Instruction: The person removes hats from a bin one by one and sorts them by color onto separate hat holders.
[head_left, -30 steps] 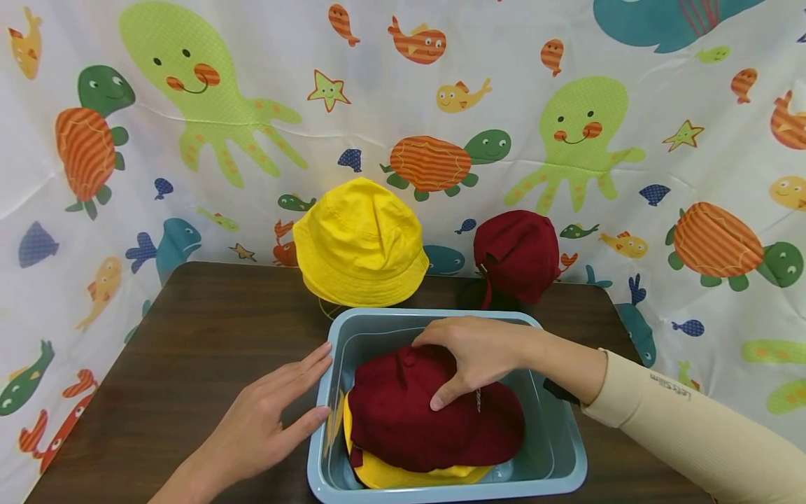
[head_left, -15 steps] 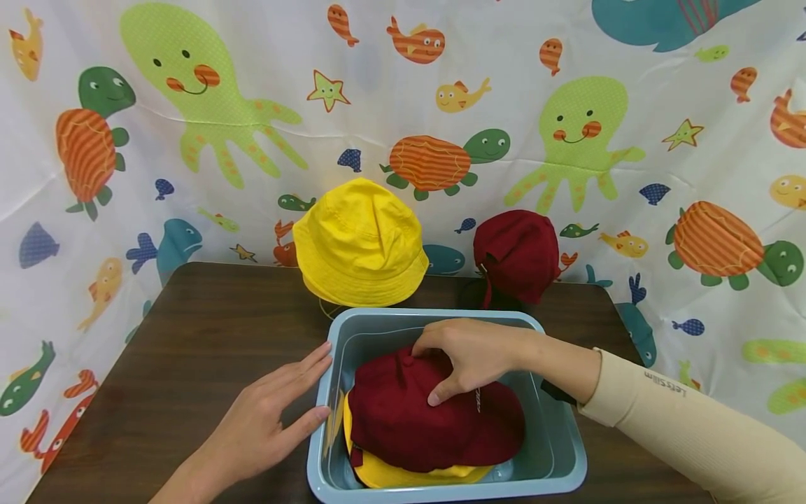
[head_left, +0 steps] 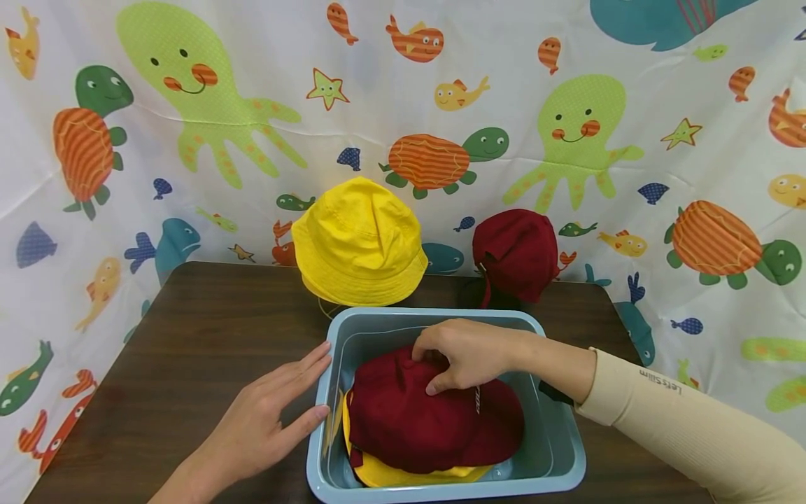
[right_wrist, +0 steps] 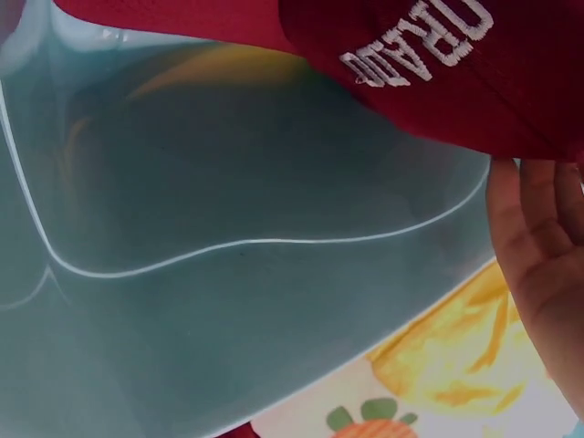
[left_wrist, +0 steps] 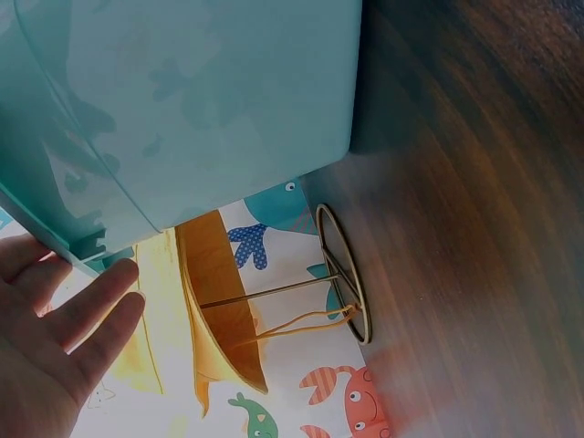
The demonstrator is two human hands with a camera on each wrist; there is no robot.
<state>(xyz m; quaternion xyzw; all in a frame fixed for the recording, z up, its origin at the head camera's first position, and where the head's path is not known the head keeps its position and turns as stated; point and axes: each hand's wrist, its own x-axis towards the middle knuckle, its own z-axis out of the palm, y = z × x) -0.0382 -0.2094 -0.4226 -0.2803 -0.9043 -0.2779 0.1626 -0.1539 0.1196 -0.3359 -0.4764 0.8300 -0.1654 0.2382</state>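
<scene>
Right hand tighter, cap brim rightward

Left hand, lower left of frame: fingers nearly straight, pointing up and right, thumb spread below them. Left forearm enters from bottom edge. Right hand, just below and right of centre: fingers bent, pinching with thumb. Right forearm, in sleeve, slants in from lower right.
</scene>
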